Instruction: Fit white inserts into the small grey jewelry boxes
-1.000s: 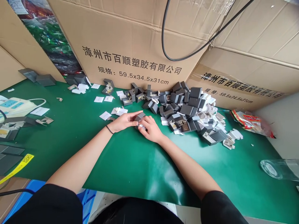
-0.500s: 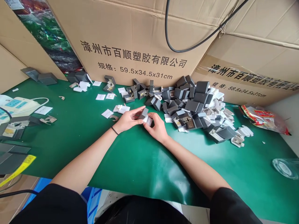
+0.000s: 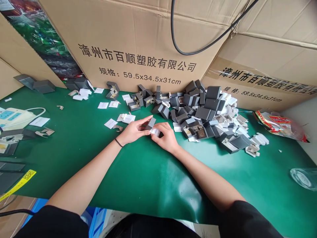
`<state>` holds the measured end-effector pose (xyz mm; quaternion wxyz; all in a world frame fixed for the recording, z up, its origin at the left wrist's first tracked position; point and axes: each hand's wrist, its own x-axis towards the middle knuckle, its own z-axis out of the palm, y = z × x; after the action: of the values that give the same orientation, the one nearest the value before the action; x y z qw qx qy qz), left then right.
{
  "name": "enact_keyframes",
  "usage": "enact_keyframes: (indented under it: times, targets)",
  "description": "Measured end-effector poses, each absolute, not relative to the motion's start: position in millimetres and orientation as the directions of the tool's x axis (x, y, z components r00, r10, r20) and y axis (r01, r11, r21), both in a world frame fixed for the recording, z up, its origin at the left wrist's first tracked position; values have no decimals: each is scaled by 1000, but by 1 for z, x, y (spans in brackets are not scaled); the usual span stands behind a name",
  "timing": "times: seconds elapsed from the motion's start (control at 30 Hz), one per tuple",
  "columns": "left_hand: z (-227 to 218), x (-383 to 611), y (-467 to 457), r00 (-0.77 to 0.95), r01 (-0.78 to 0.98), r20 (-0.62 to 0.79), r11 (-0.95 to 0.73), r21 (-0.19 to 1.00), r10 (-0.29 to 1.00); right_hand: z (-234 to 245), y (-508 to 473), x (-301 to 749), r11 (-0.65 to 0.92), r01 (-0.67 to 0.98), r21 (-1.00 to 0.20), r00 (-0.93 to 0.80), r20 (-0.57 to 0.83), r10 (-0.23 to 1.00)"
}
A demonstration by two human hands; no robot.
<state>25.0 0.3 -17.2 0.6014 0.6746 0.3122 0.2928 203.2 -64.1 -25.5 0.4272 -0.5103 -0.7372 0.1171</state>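
Both hands meet over the green table (image 3: pixel 138 172) on one small grey box (image 3: pixel 150 123). My left hand (image 3: pixel 133 131) pinches the box from the left, fingers closed on its side. My right hand (image 3: pixel 165 136) grips it from the right and presses a white insert (image 3: pixel 155 132) at its lower edge. Just behind and to the right lies a heap of grey boxes (image 3: pixel 198 109), some shut and some lying open, mixed with white inserts.
Large cardboard cartons (image 3: pixel 138 43) wall off the back of the table, with a black cable (image 3: pixel 198 49) looping over them. White cards (image 3: pixel 110 123) lie scattered left of the hands. A power strip (image 3: pixel 15 116) sits far left, a red packet (image 3: pixel 279 127) and clear plastic (image 3: pixel 304 178) at right.
The hands have stayed together on the same box, turning it slightly. The white insert now shows at its lower edge. The camera view has shifted a little.
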Motion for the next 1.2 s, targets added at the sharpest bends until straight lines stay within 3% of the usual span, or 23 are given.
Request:
enact_keyframes:
  times: [0.2,0.4,0.7,0.93,1.2]
  targets:
    - [-14,24,1,671,85,-17,-54,995,741,-21,-62,205,426,780,-458,-217,441,871]
    - [-17,23,5,703,109,-24,-74,991,711,-16,-59,209,388,804,-450,-269,306,913]
    - [-13,24,3,687,102,-37,-47,994,725,-22,-66,208,484,830,-277,-332,452,828]
    - [-15,23,4,697,112,-24,-76,991,717,-23,-64,211,537,778,-328,-369,453,811]
    - [-16,22,4,714,138,-36,-91,986,699,-22,-61,207,520,703,-485,-327,429,842]
